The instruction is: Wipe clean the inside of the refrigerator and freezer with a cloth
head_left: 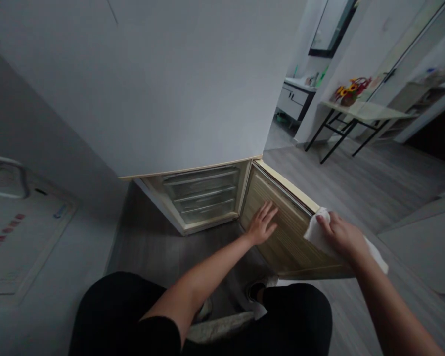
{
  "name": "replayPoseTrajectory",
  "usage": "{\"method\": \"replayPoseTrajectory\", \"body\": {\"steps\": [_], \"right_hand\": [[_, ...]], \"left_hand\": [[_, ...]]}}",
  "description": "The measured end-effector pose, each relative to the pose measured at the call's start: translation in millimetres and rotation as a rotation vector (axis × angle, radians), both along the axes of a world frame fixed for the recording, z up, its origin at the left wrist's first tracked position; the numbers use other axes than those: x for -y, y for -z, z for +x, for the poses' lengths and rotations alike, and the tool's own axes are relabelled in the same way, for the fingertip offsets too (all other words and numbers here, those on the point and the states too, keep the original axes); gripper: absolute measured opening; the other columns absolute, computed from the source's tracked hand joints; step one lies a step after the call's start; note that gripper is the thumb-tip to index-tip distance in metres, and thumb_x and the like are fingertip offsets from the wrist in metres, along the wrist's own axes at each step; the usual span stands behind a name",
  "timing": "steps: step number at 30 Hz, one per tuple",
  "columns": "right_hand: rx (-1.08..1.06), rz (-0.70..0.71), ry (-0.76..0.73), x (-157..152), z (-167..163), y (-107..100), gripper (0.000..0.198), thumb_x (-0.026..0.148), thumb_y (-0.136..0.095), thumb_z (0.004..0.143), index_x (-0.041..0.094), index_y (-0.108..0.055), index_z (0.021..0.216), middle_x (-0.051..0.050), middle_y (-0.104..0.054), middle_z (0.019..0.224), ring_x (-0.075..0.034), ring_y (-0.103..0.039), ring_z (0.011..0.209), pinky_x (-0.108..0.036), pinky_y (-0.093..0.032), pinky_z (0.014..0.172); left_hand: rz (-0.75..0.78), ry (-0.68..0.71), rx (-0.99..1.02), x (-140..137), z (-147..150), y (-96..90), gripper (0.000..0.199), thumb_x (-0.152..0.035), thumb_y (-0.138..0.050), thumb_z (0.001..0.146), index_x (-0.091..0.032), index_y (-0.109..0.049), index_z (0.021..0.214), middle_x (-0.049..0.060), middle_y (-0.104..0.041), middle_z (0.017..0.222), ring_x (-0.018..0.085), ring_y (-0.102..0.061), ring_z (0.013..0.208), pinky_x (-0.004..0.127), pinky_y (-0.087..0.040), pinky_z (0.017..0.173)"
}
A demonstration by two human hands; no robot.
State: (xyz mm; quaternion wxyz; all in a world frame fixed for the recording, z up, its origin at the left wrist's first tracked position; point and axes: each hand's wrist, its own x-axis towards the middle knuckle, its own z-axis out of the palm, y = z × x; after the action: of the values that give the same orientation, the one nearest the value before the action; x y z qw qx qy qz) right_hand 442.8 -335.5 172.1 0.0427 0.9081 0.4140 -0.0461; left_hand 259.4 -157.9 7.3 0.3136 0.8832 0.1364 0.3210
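A lower fridge door stands swung out to the right, its ribbed, yellowish inner panel facing me. My left hand has its fingers spread against or just in front of that panel; exact contact is hard to make out. At the door's free upper corner, my right hand grips a white cloth, which drapes over the door's edge and hangs past my wrist. Behind the door's hinge side is the compartment, with several clear-fronted drawers stacked inside.
A pale upper panel overhangs the compartment. To the left, a wall bears a white box-like cover with red lettering. My bent knees and shoes are close below the door. A table with flowers stands back right, beyond grey flooring.
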Motion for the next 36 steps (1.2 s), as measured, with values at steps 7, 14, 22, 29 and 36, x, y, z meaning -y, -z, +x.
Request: {"method": "replayPoseTrajectory", "body": {"steps": [7, 14, 22, 29, 36], "right_hand": [[0.05, 0.015, 0.037, -6, -35, 5, 0.07, 0.064, -0.01, 0.102, 0.013, -0.056, 0.115, -0.022, -0.066, 0.121, -0.036, -0.069, 0.103, -0.045, -0.05, 0.085], [0.004, 0.036, 0.091, -11, -69, 1, 0.07, 0.063, -0.012, 0.102, 0.011, -0.055, 0.122, -0.022, -0.064, 0.126, -0.038, -0.065, 0.114, -0.048, -0.049, 0.094], [-0.171, 0.144, 0.021, -21, -131, 16, 0.075, 0.053, -0.021, 0.103, 0.003, -0.023, 0.159, -0.026, -0.045, 0.15, -0.035, -0.051, 0.137, -0.043, -0.041, 0.112], [-0.247, 0.321, 0.017, -52, -213, 25, 0.078, 0.051, -0.025, 0.102, 0.001, -0.018, 0.161, -0.03, -0.049, 0.14, -0.04, -0.055, 0.127, -0.051, -0.042, 0.11], [-0.35, 0.67, -0.1, -98, -299, 44, 0.064, 0.041, -0.03, 0.1, 0.016, -0.034, 0.158, -0.022, -0.035, 0.148, -0.038, -0.037, 0.142, -0.053, -0.03, 0.12]], "left_hand": [[-0.685, -0.165, -0.177, 116, -181, 123.3, 0.058, -0.032, -0.054, 0.091, -0.031, -0.046, 0.149, 0.007, -0.044, 0.159, 0.021, -0.039, 0.149, 0.044, -0.031, 0.125], [-0.841, -0.126, -0.124, 93, -216, 111.9, 0.051, -0.032, -0.063, 0.084, -0.029, -0.059, 0.135, 0.008, -0.052, 0.152, 0.025, -0.052, 0.138, 0.048, -0.038, 0.12], [-0.869, -0.054, -0.079, 84, -214, 83.2, 0.054, -0.035, -0.065, 0.086, -0.027, -0.054, 0.138, 0.01, -0.063, 0.137, 0.025, -0.063, 0.121, 0.045, -0.051, 0.105], [-0.868, -0.034, 0.026, 79, -251, 53.3, 0.06, -0.048, -0.064, 0.086, -0.032, -0.049, 0.142, 0.008, -0.056, 0.146, 0.026, -0.057, 0.131, 0.042, -0.047, 0.11], [-0.806, -0.077, 0.148, 70, -304, 31.4, 0.067, -0.055, -0.065, 0.081, -0.037, -0.048, 0.144, 0.004, -0.054, 0.15, 0.031, -0.048, 0.14, 0.047, -0.042, 0.116]]}}
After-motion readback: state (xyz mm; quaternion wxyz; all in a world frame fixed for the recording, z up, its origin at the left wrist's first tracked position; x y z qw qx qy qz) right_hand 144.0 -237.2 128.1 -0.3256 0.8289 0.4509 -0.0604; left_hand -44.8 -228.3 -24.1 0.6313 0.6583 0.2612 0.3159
